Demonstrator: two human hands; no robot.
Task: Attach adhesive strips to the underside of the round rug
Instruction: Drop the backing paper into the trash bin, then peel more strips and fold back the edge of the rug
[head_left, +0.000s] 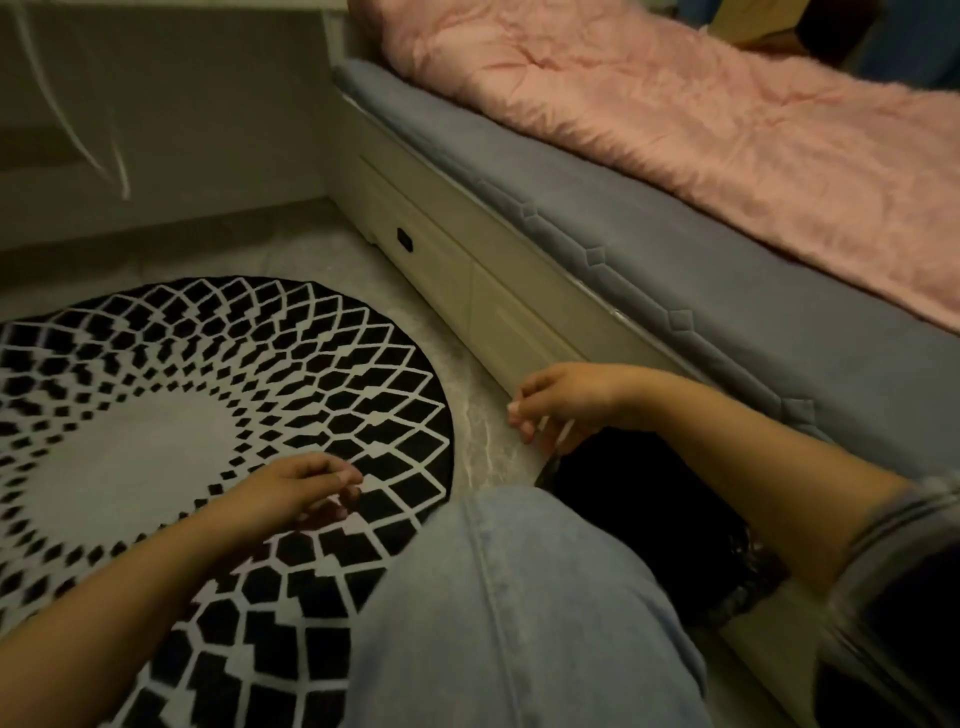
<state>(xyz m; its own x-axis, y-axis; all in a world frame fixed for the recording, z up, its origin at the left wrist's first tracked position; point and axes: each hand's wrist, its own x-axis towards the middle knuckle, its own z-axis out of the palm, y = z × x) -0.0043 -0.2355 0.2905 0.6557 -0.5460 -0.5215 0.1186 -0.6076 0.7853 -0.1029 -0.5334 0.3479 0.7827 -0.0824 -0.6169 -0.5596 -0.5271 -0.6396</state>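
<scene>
Round black-and-white rug (171, 415) pattern-up on floor (332, 249), left hand (291, 491) above it, fingers loosely curled, right hand (561, 400) pinching something pale, beside bed (649, 260)

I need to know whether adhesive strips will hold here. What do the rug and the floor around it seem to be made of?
The rug looks like short-pile woven or tufted fabric, matte, with a black-and-white diamond pattern; its underside is not visible, so the backing is unknown. The floor looks like polished stone or marble-look tile: grey, with pale veins and a slight sheen.
</scene>
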